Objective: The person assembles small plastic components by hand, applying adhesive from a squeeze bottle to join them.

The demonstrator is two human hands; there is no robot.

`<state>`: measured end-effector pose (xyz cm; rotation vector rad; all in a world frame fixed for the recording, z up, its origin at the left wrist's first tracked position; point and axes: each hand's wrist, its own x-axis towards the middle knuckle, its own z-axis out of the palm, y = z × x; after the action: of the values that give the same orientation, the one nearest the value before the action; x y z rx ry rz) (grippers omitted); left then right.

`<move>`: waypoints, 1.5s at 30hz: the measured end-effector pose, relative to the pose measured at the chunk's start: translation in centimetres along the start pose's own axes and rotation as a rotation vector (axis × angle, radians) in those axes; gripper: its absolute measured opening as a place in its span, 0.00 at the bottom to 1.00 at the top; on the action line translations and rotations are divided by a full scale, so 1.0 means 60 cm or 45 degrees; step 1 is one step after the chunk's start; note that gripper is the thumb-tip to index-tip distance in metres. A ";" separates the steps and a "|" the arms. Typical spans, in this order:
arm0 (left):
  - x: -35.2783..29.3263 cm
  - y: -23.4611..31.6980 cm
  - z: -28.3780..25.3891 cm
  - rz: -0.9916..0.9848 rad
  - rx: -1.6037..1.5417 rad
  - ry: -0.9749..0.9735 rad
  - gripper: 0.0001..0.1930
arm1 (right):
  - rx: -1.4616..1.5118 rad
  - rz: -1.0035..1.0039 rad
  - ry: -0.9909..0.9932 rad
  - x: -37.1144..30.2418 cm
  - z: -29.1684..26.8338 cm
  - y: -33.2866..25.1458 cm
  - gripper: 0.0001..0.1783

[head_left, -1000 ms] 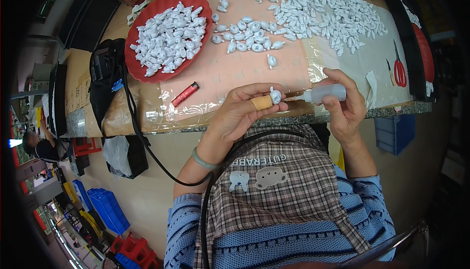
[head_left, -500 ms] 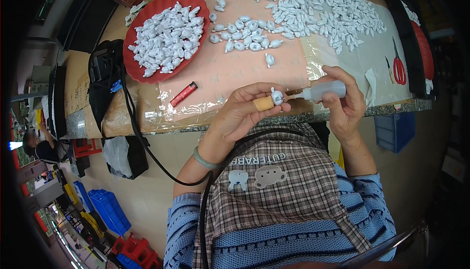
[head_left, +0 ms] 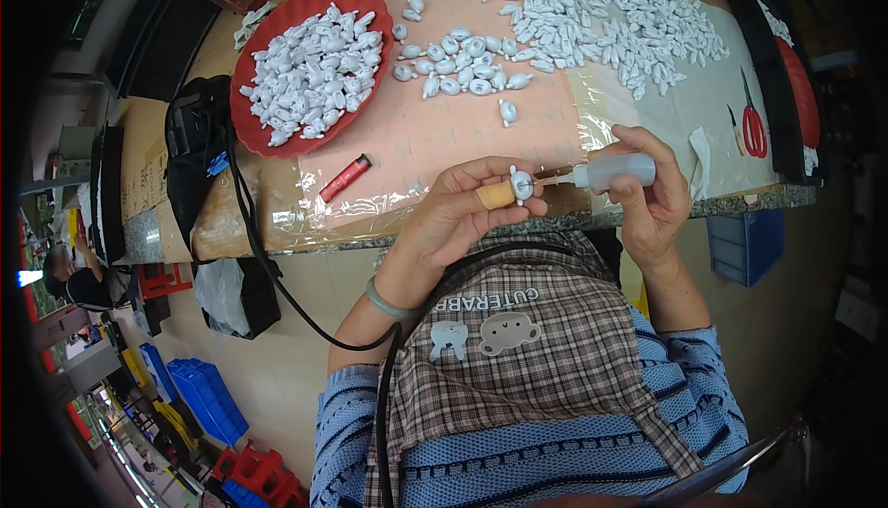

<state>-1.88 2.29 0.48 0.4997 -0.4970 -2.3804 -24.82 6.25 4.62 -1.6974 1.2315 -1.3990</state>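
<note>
Between the thumb and fingers of my left hand [head_left: 460,209] is a small white plastic figure piece [head_left: 521,185]. A tan wrap covers a digit of that hand. My right hand [head_left: 653,195] grips a translucent squeeze bottle [head_left: 618,171], held sideways. Its thin nozzle [head_left: 558,179] points left at the white piece; whether the tip touches it I cannot tell. Both hands are held above the table's near edge. Beyond them, one loose white piece [head_left: 508,112] lies by itself, and a cluster of similar pieces [head_left: 467,62] sits farther back.
A red scalloped dish [head_left: 242,126] heaped with white pieces stands at the left. A red lighter [head_left: 346,178] lies nearer. Many slender white parts [head_left: 615,27] spread over the back right, with red-handled scissors [head_left: 754,129] at the far right. A black cable [head_left: 268,272] hangs over the table edge.
In my left fingers the white piece has turned slightly, so its hollow side shows more. The bottle has barely shifted, and its nozzle stays beside the piece.
</note>
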 end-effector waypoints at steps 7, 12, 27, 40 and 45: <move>-0.001 0.001 -0.003 0.004 -0.006 -0.006 0.17 | -0.013 -0.001 -0.027 -0.002 0.001 0.000 0.23; -0.001 -0.002 -0.004 -0.010 -0.016 0.001 0.17 | -0.017 -0.017 -0.021 -0.001 0.004 0.000 0.23; -0.002 -0.003 -0.007 -0.017 -0.017 -0.009 0.17 | 0.010 0.010 -0.016 -0.003 0.004 0.000 0.23; 0.000 -0.005 -0.007 0.031 0.015 -0.002 0.13 | -0.222 -0.201 0.034 -0.003 0.003 0.005 0.22; -0.002 -0.004 -0.005 0.065 0.098 0.040 0.10 | -0.324 -0.303 0.007 -0.001 0.001 -0.002 0.21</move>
<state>-1.76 2.48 0.12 0.5517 -0.5824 -2.3085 -24.71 6.37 4.68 -2.0731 1.2884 -1.4304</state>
